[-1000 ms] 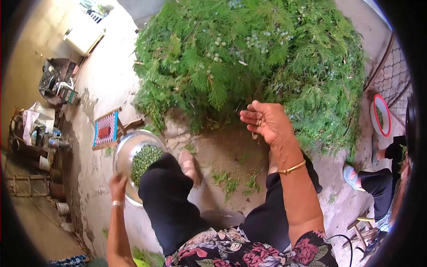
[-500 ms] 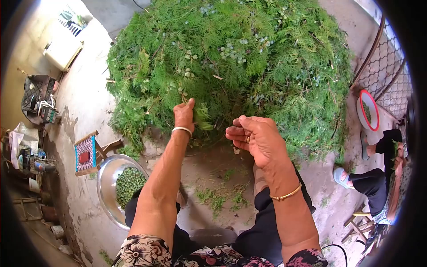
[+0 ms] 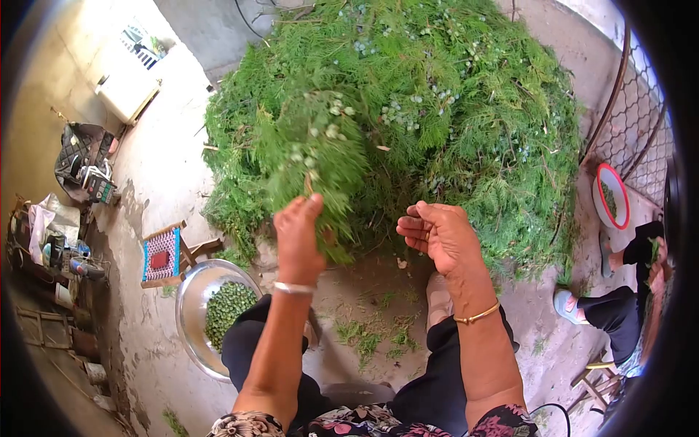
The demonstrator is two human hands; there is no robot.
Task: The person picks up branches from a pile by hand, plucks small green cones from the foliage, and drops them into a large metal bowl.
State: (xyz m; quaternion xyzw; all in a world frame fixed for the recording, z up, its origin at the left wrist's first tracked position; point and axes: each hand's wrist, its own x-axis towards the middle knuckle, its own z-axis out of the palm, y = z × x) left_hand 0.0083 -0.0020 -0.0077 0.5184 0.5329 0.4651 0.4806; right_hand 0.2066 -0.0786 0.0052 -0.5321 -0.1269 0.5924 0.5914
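My left hand (image 3: 300, 237) is closed around the stem of a leafy evergreen branch (image 3: 320, 149) that carries pale green cones. The branch stands up from the fist in front of the big heap of evergreen branches (image 3: 502, 138). To the right, my right hand (image 3: 439, 233) hangs in the air near the heap's front edge. Its fingers are loosely curved and a little apart, and nothing shows in them. Beside my left leg is a metal basin (image 3: 191, 298) with many small green cones (image 3: 227, 313) inside.
A small woven-seat stool (image 3: 162, 255) stands behind the basin. At right, another person's leg (image 3: 608, 313) and hand are near a red-rimmed bowl (image 3: 611, 197) and wire mesh (image 3: 641, 124). Green scraps (image 3: 360, 339) lie between my feet.
My left hand has drawn the branch up off the heap, toward me. My right hand has shifted slightly right and lower, with its fingers still curved. The view has turned a little.
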